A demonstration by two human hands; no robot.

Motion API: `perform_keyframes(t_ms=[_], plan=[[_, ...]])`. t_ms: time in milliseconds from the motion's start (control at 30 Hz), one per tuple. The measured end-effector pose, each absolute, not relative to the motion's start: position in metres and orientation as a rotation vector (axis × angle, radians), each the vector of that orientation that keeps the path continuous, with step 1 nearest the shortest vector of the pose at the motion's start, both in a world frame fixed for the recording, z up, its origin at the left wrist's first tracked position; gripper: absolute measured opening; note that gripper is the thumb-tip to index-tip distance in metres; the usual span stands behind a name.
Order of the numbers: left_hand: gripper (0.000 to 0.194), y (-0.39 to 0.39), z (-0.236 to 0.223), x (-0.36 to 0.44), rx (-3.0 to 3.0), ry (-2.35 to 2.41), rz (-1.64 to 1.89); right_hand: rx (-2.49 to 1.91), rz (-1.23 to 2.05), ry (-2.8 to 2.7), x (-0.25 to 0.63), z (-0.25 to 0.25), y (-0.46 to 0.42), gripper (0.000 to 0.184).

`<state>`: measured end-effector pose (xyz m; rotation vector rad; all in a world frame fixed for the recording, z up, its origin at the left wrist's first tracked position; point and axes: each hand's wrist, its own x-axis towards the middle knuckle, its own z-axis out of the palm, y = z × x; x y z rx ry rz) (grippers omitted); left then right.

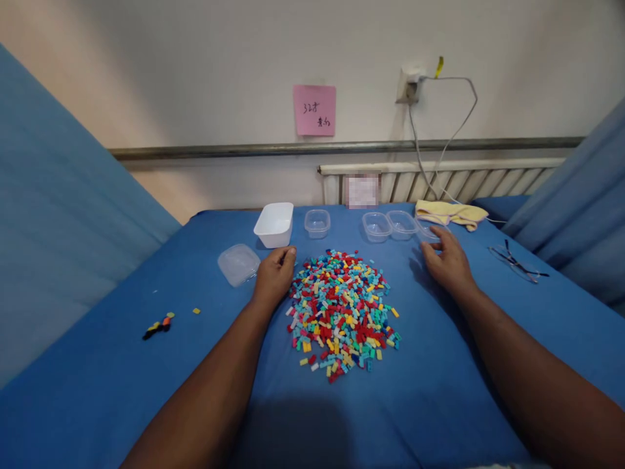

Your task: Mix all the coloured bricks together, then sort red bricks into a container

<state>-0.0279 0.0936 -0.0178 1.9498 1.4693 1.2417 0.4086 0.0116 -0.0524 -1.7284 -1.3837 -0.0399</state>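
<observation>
A heap of small coloured bricks in red, yellow, blue, teal and white lies on the blue cloth in front of me. My left hand rests on the cloth at the heap's upper left edge, fingers curled under in a loose fist, nothing visible in it. My right hand lies flat to the heap's upper right, fingers stretched toward a clear tub and holding nothing.
Along the back stand a white tub and three more clear tubs. A clear lid lies left, a few stray bricks far left. A yellow cloth and spectacles lie right.
</observation>
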Motion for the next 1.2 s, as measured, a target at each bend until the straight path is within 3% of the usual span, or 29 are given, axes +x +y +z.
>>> perform_keyframes(t_ms=[133,400,567,800,1200], plan=[[0.044,0.096,-0.019,-0.028,1.952,1.459,1.222,-1.916,-0.072,-1.536,0.434,-0.041,0.033,0.067],[0.043,0.094,-0.019,-0.024,1.952,1.454,1.209,-2.126,-0.194,-1.718,0.441,-0.024,-0.014,0.049],[0.041,0.093,-0.02,-0.023,1.946,1.478,1.179,-2.031,-0.228,-1.933,0.403,-0.026,-0.06,0.045],[0.041,0.094,-0.019,-0.021,1.955,1.477,1.153,-1.592,-0.025,-2.09,0.321,-0.017,-0.047,0.036],[0.04,0.091,-0.018,-0.018,1.968,1.467,1.14,-1.555,-0.102,-2.075,0.308,-0.018,-0.012,0.034]])
